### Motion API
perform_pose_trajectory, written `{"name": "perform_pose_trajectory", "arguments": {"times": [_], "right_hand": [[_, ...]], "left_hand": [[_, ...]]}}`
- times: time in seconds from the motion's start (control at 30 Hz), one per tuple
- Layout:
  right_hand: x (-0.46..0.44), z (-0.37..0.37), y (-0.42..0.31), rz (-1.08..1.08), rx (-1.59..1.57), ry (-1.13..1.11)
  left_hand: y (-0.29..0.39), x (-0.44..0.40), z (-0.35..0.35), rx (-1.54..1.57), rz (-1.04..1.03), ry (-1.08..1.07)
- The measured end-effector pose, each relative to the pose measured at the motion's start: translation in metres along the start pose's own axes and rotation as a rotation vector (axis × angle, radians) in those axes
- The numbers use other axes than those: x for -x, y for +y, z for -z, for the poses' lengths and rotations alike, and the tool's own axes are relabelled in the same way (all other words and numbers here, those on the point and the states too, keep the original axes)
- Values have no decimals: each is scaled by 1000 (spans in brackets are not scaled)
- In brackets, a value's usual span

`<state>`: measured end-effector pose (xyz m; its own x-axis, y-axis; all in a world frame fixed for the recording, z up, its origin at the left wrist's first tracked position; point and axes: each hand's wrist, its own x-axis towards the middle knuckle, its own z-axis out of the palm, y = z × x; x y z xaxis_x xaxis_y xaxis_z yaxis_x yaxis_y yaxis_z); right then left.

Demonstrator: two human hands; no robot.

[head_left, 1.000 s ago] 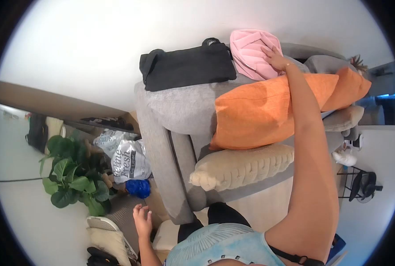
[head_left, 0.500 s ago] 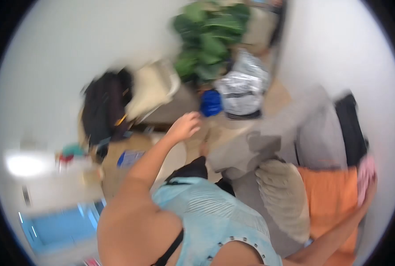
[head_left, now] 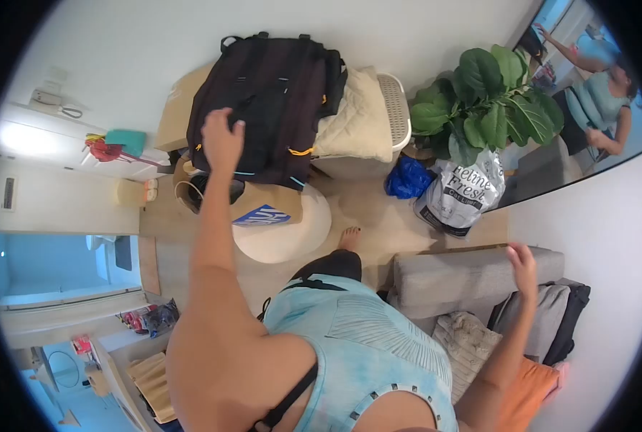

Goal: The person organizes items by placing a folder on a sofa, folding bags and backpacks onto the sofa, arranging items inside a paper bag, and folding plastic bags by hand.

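Note:
My left hand [head_left: 222, 137] is over the black backpack [head_left: 263, 108], which lies on boxes against the wall. Its thumb stands apart from the fingers and it holds nothing; whether the fingertips touch the backpack, I cannot tell. At the right, my right hand [head_left: 524, 268] is raised above the grey sofa [head_left: 443, 277], empty, with fingers loosely bent and apart. Near that arm are a beige cushion [head_left: 465, 345], an orange cushion [head_left: 528, 392], a folded black item [head_left: 569, 327] and a sliver of pink [head_left: 562, 374].
Beside the backpack stands a white basket [head_left: 395, 108] with a cream cushion [head_left: 357, 119]. A leafy plant [head_left: 490, 101], a blue bag [head_left: 409, 178] and a silver litter bag [head_left: 465, 191] stand near a mirror [head_left: 587, 93]. A round white mat [head_left: 285, 241] lies on the floor.
The view has swung left from the sofa to the backpack and plant. My right hand has come off the pink cushion; my left hand has moved from beside my body to the backpack.

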<state>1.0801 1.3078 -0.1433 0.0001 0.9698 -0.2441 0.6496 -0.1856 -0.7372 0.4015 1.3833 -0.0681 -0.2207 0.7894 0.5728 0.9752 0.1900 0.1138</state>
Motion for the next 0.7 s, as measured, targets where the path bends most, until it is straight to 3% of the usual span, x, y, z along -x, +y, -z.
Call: {"name": "perform_pose_trajectory", "arguments": {"times": [0.03,0.07,0.1,0.17,0.2,0.23,0.3,0.37,0.43,0.47,0.53,0.57,0.63,0.7], "right_hand": [[-16,-39,-37,0,88,-19],[-35,-81,-65,15,-31,-88],[-52,-119,-98,37,-85,-192],[-86,-205,-152,29,-342,-374],[-94,-245,-185,-84,-575,-454],[-108,-287,-198,-40,-549,-500],[-100,-326,-277,-193,-568,-511],[-93,-356,-318,-294,-630,-509],[-89,-385,-325,-281,-716,-531],[-92,-395,-319,-275,-715,-525],[-96,-409,-301,-197,-943,-769],[-92,-406,-305,-195,-939,-762],[-81,-379,-331,-27,-708,-383],[-70,-326,-385,52,-750,-324]], "left_hand": [[-34,-8,-5,-32,44,50],[-67,-16,-12,9,239,6],[-103,-23,-23,15,244,-9],[-169,-26,-43,191,643,-184],[-189,-24,-43,271,620,-282],[-209,-21,-44,277,622,-297],[-239,-11,-46,244,392,-315],[-256,18,-50,240,488,-350],[-256,34,-38,515,595,-564],[-243,37,-29,802,597,-747],[-216,44,-15,948,671,-740],[-210,43,-11,1093,744,-731],[-212,34,-9,943,684,-715],[-206,25,-5,1089,645,-390]]}}
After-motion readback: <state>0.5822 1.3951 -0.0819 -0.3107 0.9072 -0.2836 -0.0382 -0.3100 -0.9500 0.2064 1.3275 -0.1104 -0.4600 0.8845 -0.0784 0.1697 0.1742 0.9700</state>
